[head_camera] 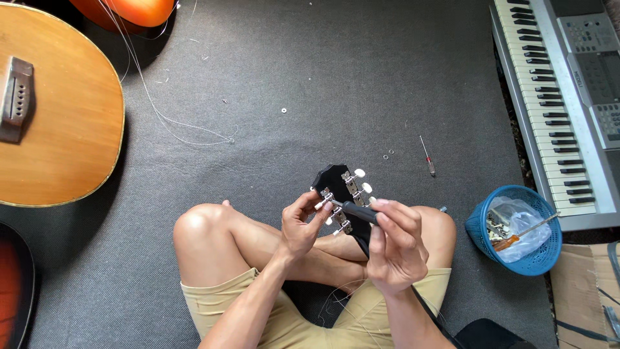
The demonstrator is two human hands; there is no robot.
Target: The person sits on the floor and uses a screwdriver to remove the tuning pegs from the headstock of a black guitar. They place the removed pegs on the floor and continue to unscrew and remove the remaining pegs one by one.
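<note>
Two hands [349, 232] grip black headstock [336, 184] — neck hidden beneath.

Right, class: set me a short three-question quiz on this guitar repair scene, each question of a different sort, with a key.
1. True or false: the right hand holds a black-handled screwdriver against the black headstock.
2. Which thing lies right of the blue basket? A drum, B keyboard, C amplifier.
3. Fill in: the left hand touches a silver tuning ____.

Key: 1 true; 2 B; 3 peg.
</note>
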